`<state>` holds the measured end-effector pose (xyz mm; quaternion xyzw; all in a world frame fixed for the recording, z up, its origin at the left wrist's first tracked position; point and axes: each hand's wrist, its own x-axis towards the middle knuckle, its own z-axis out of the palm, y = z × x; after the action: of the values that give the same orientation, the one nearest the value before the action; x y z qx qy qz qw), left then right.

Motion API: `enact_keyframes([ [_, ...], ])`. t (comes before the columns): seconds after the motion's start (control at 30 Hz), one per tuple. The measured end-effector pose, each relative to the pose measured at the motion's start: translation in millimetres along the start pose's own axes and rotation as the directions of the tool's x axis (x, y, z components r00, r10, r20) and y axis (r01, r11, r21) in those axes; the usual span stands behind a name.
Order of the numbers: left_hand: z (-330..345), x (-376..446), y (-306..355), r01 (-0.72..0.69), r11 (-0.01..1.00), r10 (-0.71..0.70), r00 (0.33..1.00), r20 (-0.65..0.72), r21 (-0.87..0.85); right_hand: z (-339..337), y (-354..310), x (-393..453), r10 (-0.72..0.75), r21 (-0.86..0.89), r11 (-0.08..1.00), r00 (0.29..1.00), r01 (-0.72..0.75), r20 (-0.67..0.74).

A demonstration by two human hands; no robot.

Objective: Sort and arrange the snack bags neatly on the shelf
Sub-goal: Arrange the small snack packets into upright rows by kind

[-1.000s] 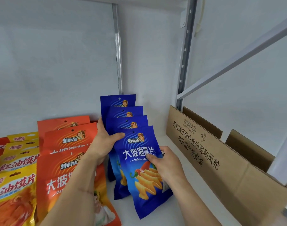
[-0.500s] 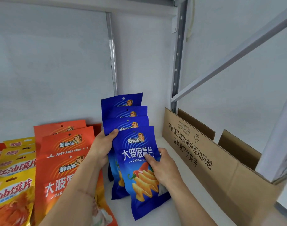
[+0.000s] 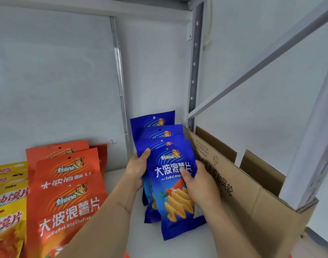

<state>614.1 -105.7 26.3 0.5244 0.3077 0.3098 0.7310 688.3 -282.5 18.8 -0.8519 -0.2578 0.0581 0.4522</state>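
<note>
A row of blue snack bags (image 3: 155,127) leans against the white back wall on the shelf (image 3: 185,244). The front blue bag (image 3: 170,207) stands tilted, its bottom toward me. My left hand (image 3: 138,169) grips the left edge of the blue stack, thumb over the front bag's top corner. My right hand (image 3: 198,185) holds the front bag's right side, thumb pressed on its face. To the left stands a row of orange bags (image 3: 66,207), and at the far left a row of yellow bags (image 3: 8,211).
An open cardboard box (image 3: 252,198) with printed characters sits right beside the blue bags on the right. A grey shelf upright (image 3: 194,71) and a diagonal brace (image 3: 262,58) rise behind it. Another post (image 3: 312,155) stands in the box's near corner.
Both hands have pushed the front blue bag back and more upright against the stack. The bags behind now overlap more closely. The camera has shifted left and nearer.
</note>
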Motion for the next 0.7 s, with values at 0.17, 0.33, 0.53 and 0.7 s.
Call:
enact_keyframes([
  [0.17,-0.7,13.5,-6.2,0.072,0.997,-0.071,0.996,-0.062,0.011,5.2,-3.6,-5.9,0.021,-0.241,0.97,1.0,-0.016,0.018],
  [0.33,-4.7,23.5,-1.9,0.199,0.977,-0.195,0.979,-0.059,0.074,15.2,-2.5,-5.1,0.057,-0.272,0.962,0.996,-0.036,0.071],
  [0.53,-2.4,26.9,7.8,0.241,0.965,-0.232,0.969,-0.09,0.105,19.3,1.6,-3.1,0.041,-0.224,0.974,0.998,-0.029,0.05],
  [0.7,1.6,20.3,-11.2,0.155,0.972,-0.132,0.982,-0.138,0.176,20.2,2.2,-0.4,0.034,-0.162,0.986,0.999,-0.027,0.037],
])
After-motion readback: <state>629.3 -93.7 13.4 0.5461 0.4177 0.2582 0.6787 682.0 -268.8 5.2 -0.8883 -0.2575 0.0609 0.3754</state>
